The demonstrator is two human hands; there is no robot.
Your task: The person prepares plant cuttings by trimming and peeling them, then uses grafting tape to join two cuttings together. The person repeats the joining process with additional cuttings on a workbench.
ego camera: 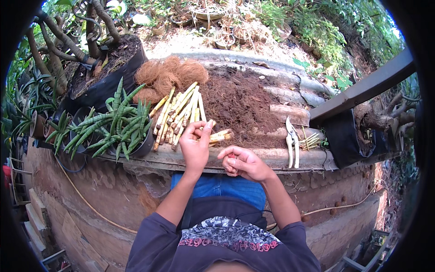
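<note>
My left hand (195, 149) is raised at the bench's front edge, thumb and forefinger together. Whether anything thin is pinched there, I cannot tell. Just behind it lie a few short yellow-green stem cuttings (221, 136). My right hand (248, 165) curls around a small red object (231, 155), mostly hidden by the fingers. To the left, a larger pile of cut stems (180, 112) with brown ends rests on the bench. Dark soil mixed with fibre (238, 98) is heaped beyond both hands. White-handled pruning shears (292, 142) lie at the right, blades pointing away from me.
Balls of brown coconut fibre (170, 74) sit behind the stems. Potted succulents (119, 125) crowd the left side. Thin stems (309, 141) lie beside the shears. A metal beam (367, 88) slants at right above a black planting bag (346, 139). Corrugated sheet (251, 154) covers the bench.
</note>
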